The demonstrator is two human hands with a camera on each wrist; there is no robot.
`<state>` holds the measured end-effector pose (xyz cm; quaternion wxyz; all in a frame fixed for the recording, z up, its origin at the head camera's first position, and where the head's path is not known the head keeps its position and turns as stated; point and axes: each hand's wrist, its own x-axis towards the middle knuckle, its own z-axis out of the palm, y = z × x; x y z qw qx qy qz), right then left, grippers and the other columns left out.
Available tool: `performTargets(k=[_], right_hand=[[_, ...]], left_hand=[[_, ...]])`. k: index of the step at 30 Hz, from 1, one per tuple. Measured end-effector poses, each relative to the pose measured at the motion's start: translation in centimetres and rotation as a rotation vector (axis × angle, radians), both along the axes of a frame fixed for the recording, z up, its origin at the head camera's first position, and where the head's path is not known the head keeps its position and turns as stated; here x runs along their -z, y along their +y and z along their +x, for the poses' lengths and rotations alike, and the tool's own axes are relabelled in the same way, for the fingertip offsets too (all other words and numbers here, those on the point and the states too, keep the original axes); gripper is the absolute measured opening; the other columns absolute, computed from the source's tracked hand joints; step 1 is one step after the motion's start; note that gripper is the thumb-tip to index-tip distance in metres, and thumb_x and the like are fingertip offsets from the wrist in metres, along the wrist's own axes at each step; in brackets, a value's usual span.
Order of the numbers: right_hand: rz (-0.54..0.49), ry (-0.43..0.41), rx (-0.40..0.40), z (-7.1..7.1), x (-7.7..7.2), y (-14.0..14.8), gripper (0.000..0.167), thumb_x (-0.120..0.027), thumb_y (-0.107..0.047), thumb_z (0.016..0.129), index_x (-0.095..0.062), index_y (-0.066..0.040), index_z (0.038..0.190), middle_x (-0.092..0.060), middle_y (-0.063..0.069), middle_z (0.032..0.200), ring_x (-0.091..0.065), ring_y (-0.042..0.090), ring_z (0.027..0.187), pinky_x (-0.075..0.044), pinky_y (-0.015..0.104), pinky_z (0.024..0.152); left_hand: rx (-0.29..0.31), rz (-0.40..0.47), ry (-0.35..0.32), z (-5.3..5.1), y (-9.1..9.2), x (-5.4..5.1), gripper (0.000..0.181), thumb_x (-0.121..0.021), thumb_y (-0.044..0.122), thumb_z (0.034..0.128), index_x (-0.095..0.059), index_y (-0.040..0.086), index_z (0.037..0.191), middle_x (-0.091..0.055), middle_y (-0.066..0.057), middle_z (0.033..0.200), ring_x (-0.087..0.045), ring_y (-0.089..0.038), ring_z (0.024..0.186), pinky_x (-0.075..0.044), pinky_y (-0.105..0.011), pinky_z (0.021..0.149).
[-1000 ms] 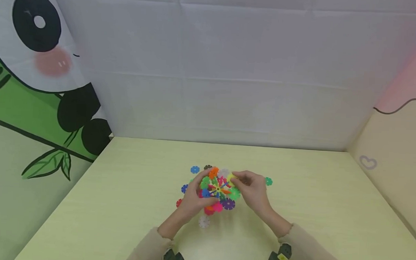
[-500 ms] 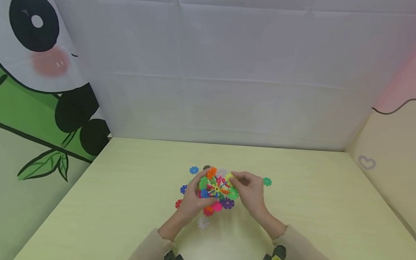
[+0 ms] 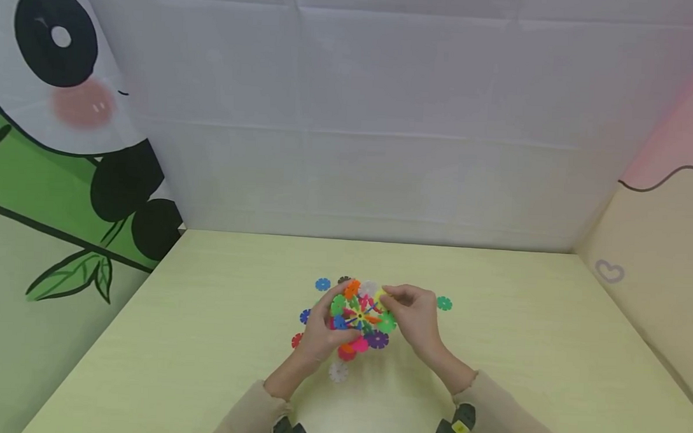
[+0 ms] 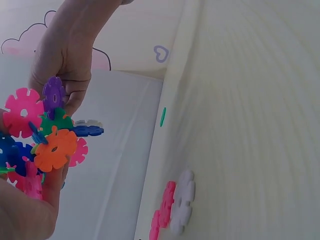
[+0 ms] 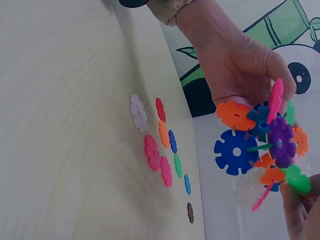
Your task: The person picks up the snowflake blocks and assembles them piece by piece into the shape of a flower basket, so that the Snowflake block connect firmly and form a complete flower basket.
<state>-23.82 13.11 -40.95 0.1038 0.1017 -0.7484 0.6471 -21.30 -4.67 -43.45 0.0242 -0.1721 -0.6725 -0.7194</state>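
A cluster of interlocking plastic snowflake discs [image 3: 360,316] in many colours is held above the table. My left hand [image 3: 317,333] grips its left side, thumb in front and fingers around the far edge. At the upper right of the cluster, my right hand [image 3: 419,314] pinches a yellow disc [image 3: 380,298] between thumb and fingers. Whether that disc's slot is fully joined is hidden by the fingertips. A purple disc [image 5: 282,142] and a blue disc [image 5: 236,152] stick out from the cluster in the right wrist view.
Loose discs lie on the pale table [image 3: 216,339]: a white one [image 3: 338,371] in front, a green one [image 3: 444,303] to the right, a light blue one [image 3: 322,284] behind, and several others near the left hand. A white sheet [image 3: 384,116] hangs behind the table.
My right hand and forearm have shifted slightly left, towards the cluster. Both hands keep the same hold, and the loose discs stay where they were.
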Motion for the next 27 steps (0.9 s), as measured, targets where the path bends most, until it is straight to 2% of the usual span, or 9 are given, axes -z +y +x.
performTargets(k=[6,10,14,17,20,22,24,27], right_hand=[[0.031,0.015,-0.046,0.1,0.0,0.1,0.011,-0.071,0.004,0.081,-0.071,0.007,0.092,-0.069,0.014,0.085,-0.065,0.024,0.072,-0.053,0.021,0.059],[0.071,-0.01,-0.11,-0.1,0.1,0.8,0.013,-0.07,0.0,0.085,-0.071,0.005,0.097,-0.068,0.011,0.086,-0.064,0.021,0.071,-0.053,0.023,0.062],[0.128,0.002,-0.259,-0.5,0.2,2.1,0.032,-0.068,-0.005,0.088,-0.062,0.004,0.118,-0.062,0.015,0.105,-0.065,0.021,0.081,-0.055,0.029,0.069],[0.141,0.103,-0.41,-0.5,0.4,3.1,0.048,-0.068,-0.002,0.087,-0.051,0.003,0.131,-0.051,0.02,0.124,-0.062,0.028,0.093,-0.055,0.033,0.074],[0.144,0.225,-0.518,-0.4,0.4,3.7,0.047,-0.068,0.003,0.084,-0.052,0.005,0.129,-0.043,0.021,0.133,-0.057,0.033,0.099,-0.055,0.037,0.077],[0.177,0.29,-0.53,-0.4,0.5,3.8,0.04,-0.069,0.004,0.083,-0.058,0.006,0.122,-0.045,0.022,0.132,-0.057,0.034,0.1,-0.055,0.037,0.077],[0.199,0.289,-0.531,-0.4,0.5,3.8,0.034,-0.069,0.004,0.083,-0.061,0.007,0.117,-0.047,0.023,0.13,-0.058,0.036,0.1,-0.055,0.036,0.078],[0.207,0.224,-0.524,-0.3,0.6,3.9,0.028,-0.069,0.003,0.084,-0.064,0.008,0.111,-0.051,0.025,0.125,-0.054,0.04,0.109,-0.054,0.033,0.079]], left_hand=[[-0.005,-0.008,-0.019,0.1,-0.1,-0.1,0.077,-0.065,-0.01,0.0709,-0.04,0.004,0.142,-0.052,-0.022,0.121,-0.059,-0.032,0.1,-0.053,-0.034,0.08],[-0.001,-0.027,-0.049,0.0,-0.3,-0.2,0.076,-0.066,-0.008,0.0738,-0.039,0.008,0.143,-0.052,-0.02,0.124,-0.059,-0.03,0.102,-0.053,-0.034,0.081],[0.025,-0.004,-0.107,-0.3,-0.9,-0.5,0.075,-0.066,-0.007,0.0797,-0.035,0.009,0.146,-0.048,-0.018,0.131,-0.056,-0.03,0.111,-0.051,-0.033,0.085],[0.043,0.035,-0.164,-0.7,-1.4,-0.8,0.073,-0.065,-0.004,0.0837,-0.032,0.011,0.148,-0.049,-0.017,0.133,-0.056,-0.029,0.113,-0.05,-0.034,0.087],[0.052,0.052,-0.206,-0.8,-1.8,-1.1,0.07,-0.064,0.001,0.0863,-0.031,0.012,0.148,-0.051,-0.017,0.129,-0.057,-0.026,0.11,-0.05,-0.034,0.088],[0.055,0.048,-0.223,-0.8,-1.9,-1.2,0.07,-0.063,0.003,0.0869,-0.03,0.011,0.148,-0.052,-0.016,0.128,-0.059,-0.023,0.107,-0.05,-0.033,0.088],[0.07,0.063,-0.23,-0.7,-1.9,-1.3,0.072,-0.063,0.002,0.0862,-0.028,0.01,0.148,-0.051,-0.016,0.13,-0.058,-0.023,0.108,-0.049,-0.034,0.089],[0.117,0.074,-0.236,-0.5,-2.0,-1.4,0.077,-0.064,-0.001,0.085,-0.023,0.009,0.149,-0.045,-0.017,0.136,-0.054,-0.025,0.115,-0.048,-0.035,0.091]])
